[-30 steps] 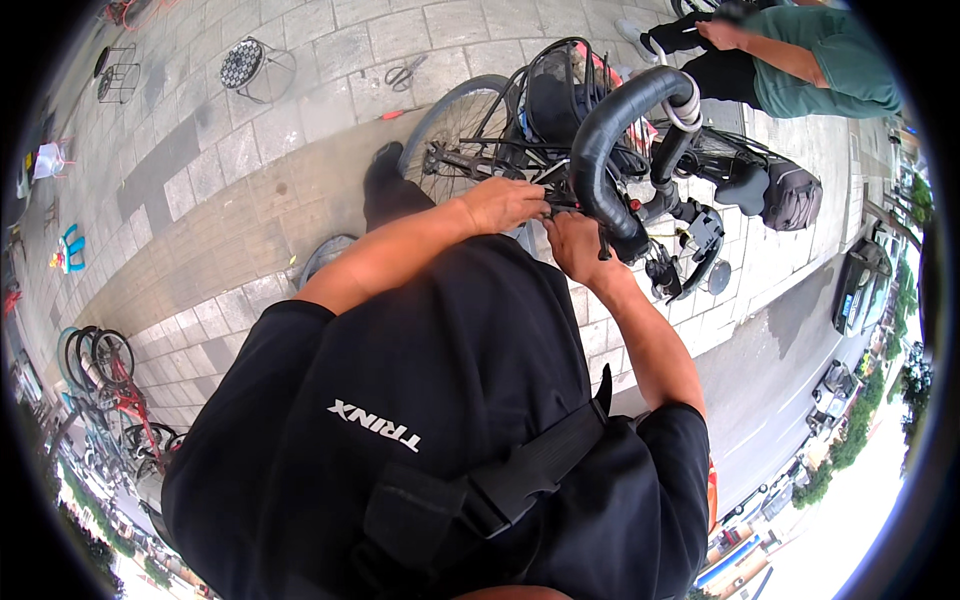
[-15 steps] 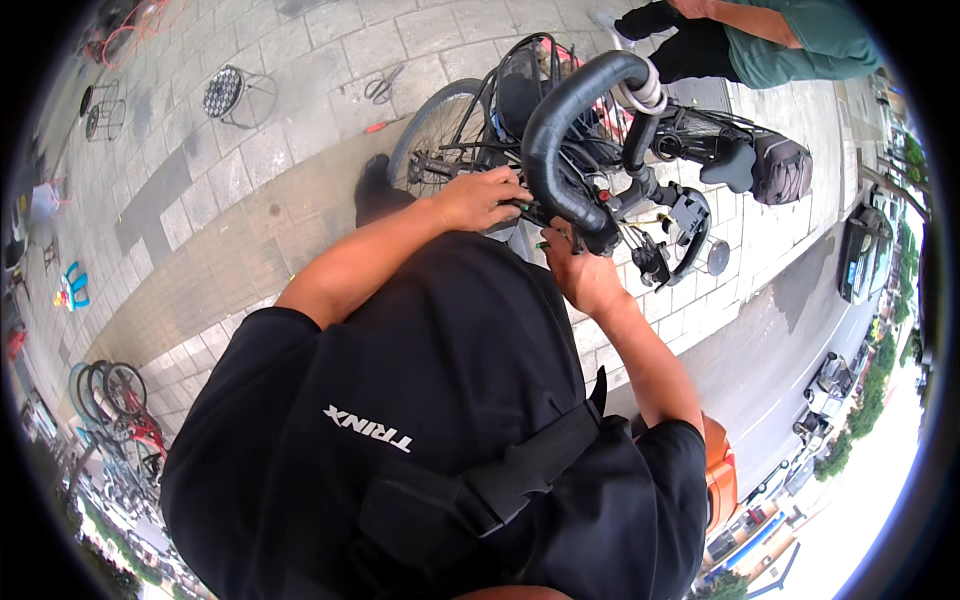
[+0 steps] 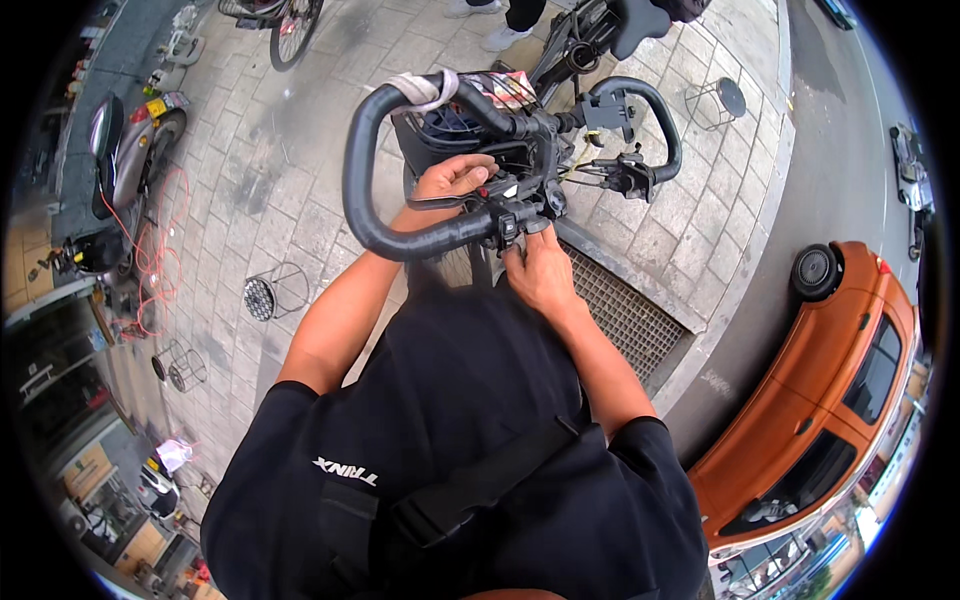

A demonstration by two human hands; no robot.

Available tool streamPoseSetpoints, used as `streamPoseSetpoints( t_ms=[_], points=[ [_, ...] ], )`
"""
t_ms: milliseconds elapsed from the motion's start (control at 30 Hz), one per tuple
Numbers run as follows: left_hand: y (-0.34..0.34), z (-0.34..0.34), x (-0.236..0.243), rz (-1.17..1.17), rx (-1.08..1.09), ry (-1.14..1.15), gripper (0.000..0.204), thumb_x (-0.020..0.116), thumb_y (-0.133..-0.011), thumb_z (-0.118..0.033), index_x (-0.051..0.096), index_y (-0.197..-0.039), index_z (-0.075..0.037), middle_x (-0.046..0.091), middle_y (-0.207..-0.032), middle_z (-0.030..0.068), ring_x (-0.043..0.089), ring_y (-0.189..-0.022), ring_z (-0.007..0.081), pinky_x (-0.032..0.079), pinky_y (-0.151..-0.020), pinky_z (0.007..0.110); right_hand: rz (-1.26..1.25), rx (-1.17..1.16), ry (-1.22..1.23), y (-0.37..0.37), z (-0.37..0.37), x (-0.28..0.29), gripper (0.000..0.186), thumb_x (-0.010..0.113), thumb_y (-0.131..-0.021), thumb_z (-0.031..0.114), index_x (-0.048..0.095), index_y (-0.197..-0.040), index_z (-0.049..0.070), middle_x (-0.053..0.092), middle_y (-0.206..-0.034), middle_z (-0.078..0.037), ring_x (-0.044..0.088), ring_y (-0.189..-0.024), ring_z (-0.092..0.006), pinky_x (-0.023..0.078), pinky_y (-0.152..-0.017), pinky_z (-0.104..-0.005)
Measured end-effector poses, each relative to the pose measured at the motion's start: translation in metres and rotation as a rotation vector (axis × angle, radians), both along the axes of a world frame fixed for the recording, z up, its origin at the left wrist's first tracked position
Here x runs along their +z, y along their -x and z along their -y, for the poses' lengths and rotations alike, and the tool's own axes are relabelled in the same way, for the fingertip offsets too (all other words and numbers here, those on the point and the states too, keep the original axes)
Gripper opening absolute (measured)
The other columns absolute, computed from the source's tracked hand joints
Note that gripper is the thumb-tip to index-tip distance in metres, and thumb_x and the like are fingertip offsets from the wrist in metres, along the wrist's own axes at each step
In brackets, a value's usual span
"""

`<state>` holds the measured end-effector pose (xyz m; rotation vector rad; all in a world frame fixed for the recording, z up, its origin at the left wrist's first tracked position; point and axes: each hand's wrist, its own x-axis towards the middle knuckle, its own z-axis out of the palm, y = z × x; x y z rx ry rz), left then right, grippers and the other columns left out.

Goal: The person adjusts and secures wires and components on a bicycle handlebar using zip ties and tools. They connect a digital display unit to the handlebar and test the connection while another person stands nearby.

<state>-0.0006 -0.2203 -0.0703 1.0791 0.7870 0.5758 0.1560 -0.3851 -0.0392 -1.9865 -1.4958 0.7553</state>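
Observation:
In front of me is a bicycle with a black wrapped, loop-shaped handlebar [image 3: 352, 175]. A pale cloth strip [image 3: 425, 92] is wound round its far left bend. My left hand [image 3: 455, 182] reaches inside the left loop, beside a brake lever [image 3: 440, 202] and the cables. Its fingers are curled together; what they pinch is hidden. My right hand [image 3: 542, 270] is raised against the underside of the switch clamp [image 3: 512, 222] near the bar's middle. Its fingers are bent and closed in, with the tips partly covered. A black saddle [image 3: 640, 25] shows farther back.
An orange car [image 3: 800, 400] stands at the road's edge on the right, beyond a metal drain grate [image 3: 625, 310]. Small stools [image 3: 260, 298] and a scooter [image 3: 125, 160] are on the left, near a tangled orange cord [image 3: 160, 255]. A person's shoes [image 3: 505, 38] are behind the bicycle.
The view has swung round, bringing the orange car, grate and scooter into sight. The handlebar now lies farther left, with my left hand inside its loop. Green bits seen at both hands no longer show.

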Motion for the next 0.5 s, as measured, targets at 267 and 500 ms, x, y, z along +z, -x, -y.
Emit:
streamPoseSetpoints(
  t_ms=[267,500],
  points=[
    [-0.031,-0.023,0.028,-0.160,-0.544,-0.077,0.049,0.071,-0.094,-0.007,0.057,-0.141,0.002,0.069,-0.124,0.0084,0.066,-0.110,0.0145,0.054,-0.097,0.030,-0.017,-0.165,-0.063,0.027,-0.018,-0.016,0.026,0.063,-0.092,0.012,0.066,-0.114,-0.002,0.061,-0.121,-0.018,0.067,-0.100,-0.0406,0.056,-0.084,-0.0512],
    [-0.038,-0.030,-0.001,-0.318,-0.521,-0.292,0.051,0.077,-0.094,-0.013,0.058,-0.139,0.001,0.069,-0.117,0.0076,0.064,-0.104,0.0126,0.053,-0.094,0.029,-0.147,-0.355,-0.319,0.024,-0.003,-0.014,0.028,0.066,-0.094,0.011,0.063,-0.121,0.003,0.066,-0.118,-0.014,0.070,-0.098,-0.0353,0.058,-0.082,-0.0429]
  ],
)
